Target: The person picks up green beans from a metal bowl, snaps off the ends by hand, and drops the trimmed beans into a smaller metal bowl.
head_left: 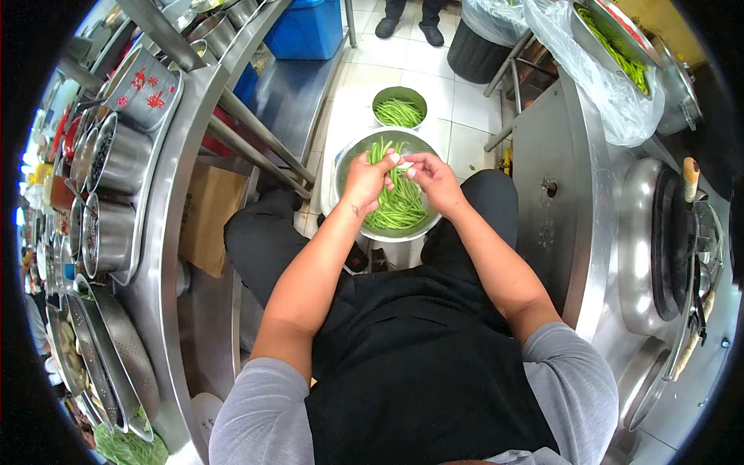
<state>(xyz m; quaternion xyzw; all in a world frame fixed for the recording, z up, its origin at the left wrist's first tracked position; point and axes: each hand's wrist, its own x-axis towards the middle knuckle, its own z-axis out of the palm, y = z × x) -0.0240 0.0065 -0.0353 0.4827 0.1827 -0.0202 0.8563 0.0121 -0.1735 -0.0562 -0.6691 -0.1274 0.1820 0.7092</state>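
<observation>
Between my knees stands a large metal bowl [421, 142] with many long green beans [399, 211] in it. Over the bowl, my left hand [367, 184] is closed around a few green beans, whose ends stick up past the fingers. My right hand [439, 183] is beside it, thumb and fingers pinched together at the left thumb tip. What lies in that pinch is too small to make out. Just beyond the large bowl sits a smaller metal bowl [421, 99] that also holds green beans [397, 114].
A steel counter [167, 209] with metal pots [116, 225] runs along my left. On my right is a steel unit [550, 186] with a pan of green beans [632, 70] and a plastic bag [620, 116]. A person's shoes [432, 34] and a black bin [474, 58] are ahead.
</observation>
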